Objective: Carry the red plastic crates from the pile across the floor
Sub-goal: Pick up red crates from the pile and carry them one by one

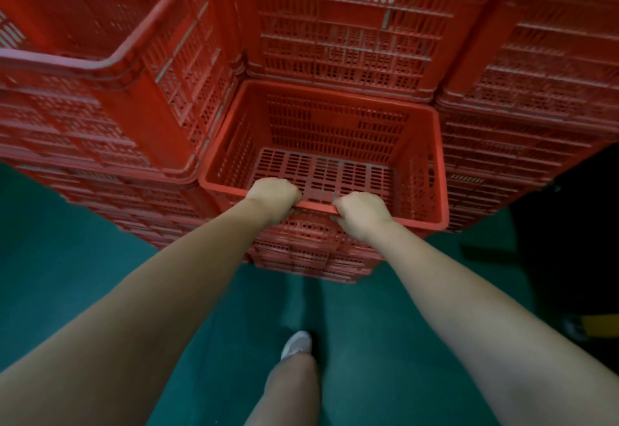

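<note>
Both my left hand [274, 198] and right hand [361, 214] clamp the near rim of the open red slatted plastic crate [418, 164] topping a low stack in the pile; it looks light, stiff, best held by that rim.

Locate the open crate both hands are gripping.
Head view, centre: the open crate tops a short stack, hemmed by taller stacks left, behind and right. The left hand and right hand grip its near rim.
</note>
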